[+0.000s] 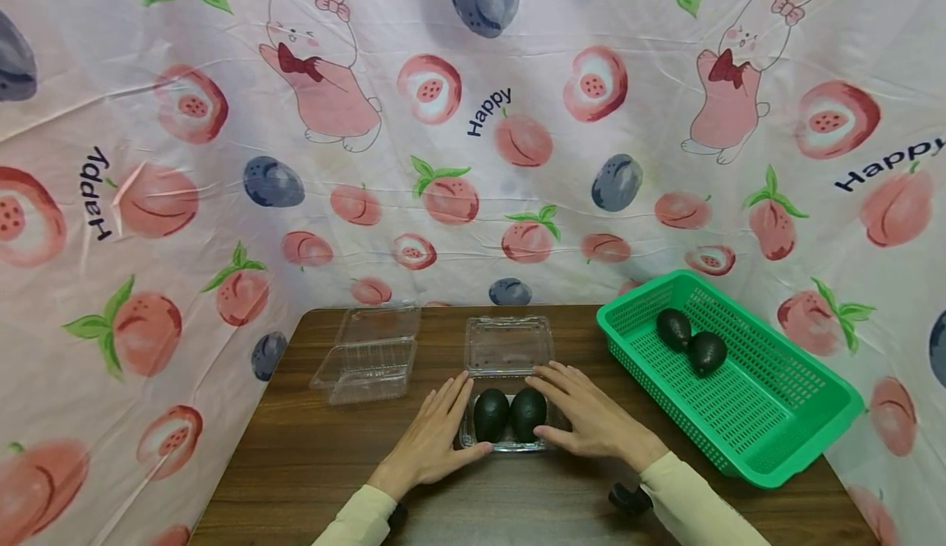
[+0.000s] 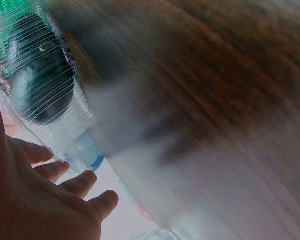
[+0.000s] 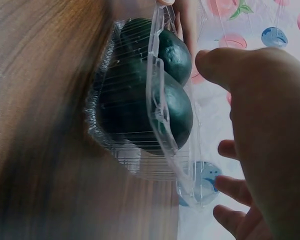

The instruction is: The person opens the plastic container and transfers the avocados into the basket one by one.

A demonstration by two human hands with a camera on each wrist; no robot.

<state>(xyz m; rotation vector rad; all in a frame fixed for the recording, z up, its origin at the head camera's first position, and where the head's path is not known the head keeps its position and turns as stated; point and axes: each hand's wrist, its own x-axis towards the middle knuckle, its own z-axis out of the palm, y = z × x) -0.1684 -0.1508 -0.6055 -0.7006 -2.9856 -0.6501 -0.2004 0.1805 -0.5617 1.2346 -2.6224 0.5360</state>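
Note:
Two dark avocados (image 1: 491,416) lie side by side in the base of a clear plastic clamshell box (image 1: 510,448). Its lid (image 1: 508,346) is folded back, away from the person. Along the box's left side is the left hand (image 1: 434,441), fingers extended, thumb near the front edge. The right hand (image 1: 591,416) is spread at the right side, thumb by the right avocado (image 3: 177,107); whether it touches is unclear. In the left wrist view, the left hand (image 2: 50,192) has loosely straight fingers beside the ribbed wall. Neither hand grips anything.
A second clear clamshell box (image 1: 369,365) stands with its lid up at the back left of the wooden table (image 1: 296,464). At the right, a green plastic basket (image 1: 776,415) holds two more avocados (image 1: 706,353). A fruit-printed cloth (image 1: 443,283) hangs behind the table.

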